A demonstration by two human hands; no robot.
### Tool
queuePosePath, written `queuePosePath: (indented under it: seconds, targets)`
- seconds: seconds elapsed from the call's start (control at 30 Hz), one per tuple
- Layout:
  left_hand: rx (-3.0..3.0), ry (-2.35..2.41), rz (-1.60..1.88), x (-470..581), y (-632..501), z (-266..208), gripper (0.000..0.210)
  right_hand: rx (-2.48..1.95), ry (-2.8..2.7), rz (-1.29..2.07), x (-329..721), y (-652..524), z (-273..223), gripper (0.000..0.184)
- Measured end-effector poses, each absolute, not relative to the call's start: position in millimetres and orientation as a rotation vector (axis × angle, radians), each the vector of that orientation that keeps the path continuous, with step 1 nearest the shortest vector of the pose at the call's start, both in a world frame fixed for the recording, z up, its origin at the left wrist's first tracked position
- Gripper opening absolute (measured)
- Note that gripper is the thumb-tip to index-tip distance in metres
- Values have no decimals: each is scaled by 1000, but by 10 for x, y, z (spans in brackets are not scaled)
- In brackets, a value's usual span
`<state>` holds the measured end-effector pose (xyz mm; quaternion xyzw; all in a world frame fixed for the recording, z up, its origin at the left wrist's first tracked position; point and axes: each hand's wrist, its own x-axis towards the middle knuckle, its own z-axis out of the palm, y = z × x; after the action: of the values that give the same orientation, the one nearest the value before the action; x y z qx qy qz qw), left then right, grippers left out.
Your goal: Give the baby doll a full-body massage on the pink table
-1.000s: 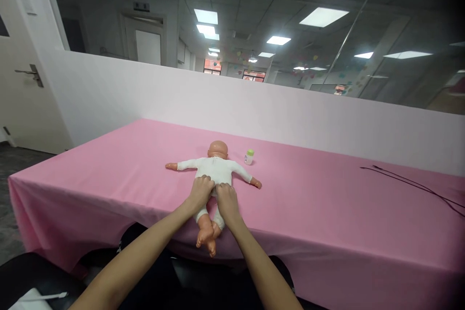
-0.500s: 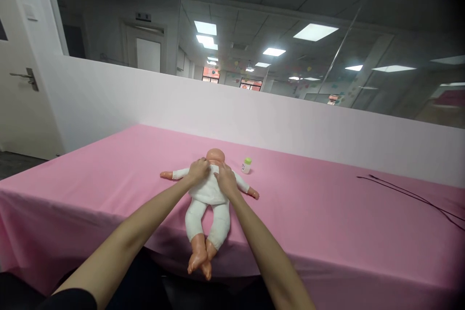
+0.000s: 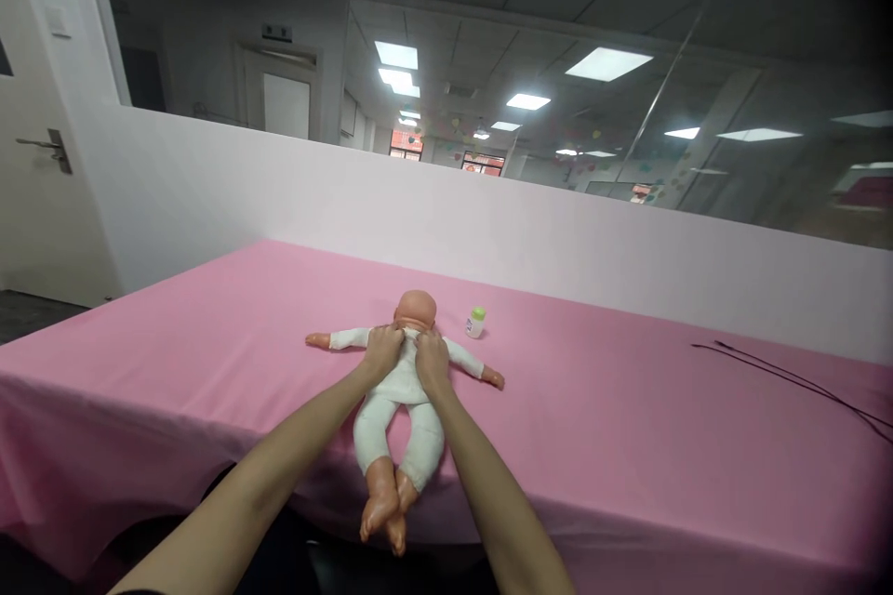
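Note:
A baby doll (image 3: 406, 381) in a white suit lies on a pink cloth, arms spread wide and feet crossed at the near edge. Its smooth head points away from me, with no face in sight. My left hand (image 3: 384, 350) rests on the doll's upper body at the left shoulder, fingers bent and closed on it. At the right shoulder my right hand (image 3: 433, 359) does the same, close beside the left one. The fingertips of both hands are partly hidden. A small white bottle with a green cap (image 3: 475, 323) stands just right of the doll's head.
The pink cloth (image 3: 593, 409) covers a wide table and hangs over its front edge. Thin black cables (image 3: 788, 378) lie at the right. Behind the table runs a low white wall (image 3: 446, 218) with glass above it. A door (image 3: 48, 195) is at the left.
Both hands have shifted slightly at the doll's shoulders, and their fingers are more curled. More of the doll's neck and head shows now. The bottle stays in place.

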<state>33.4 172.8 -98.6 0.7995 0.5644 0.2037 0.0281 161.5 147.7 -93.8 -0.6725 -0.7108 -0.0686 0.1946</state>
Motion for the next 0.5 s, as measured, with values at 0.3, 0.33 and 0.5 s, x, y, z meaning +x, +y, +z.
queuePosePath:
  seconds: [0.3,0.33,0.5]
  targets:
    - [2581,1638,777,286,1642,-1085,26,-1783,-2126,-84,1663,1405,-1000,22]
    - [2568,1650,760,306,1658,-1076,26,-1804,-2111,-86,1647,1425,-1014,23]
    - [2506,1668,642,377,1703,-949,26,-1854,-2061,-56,1588,1436,-1029,34]
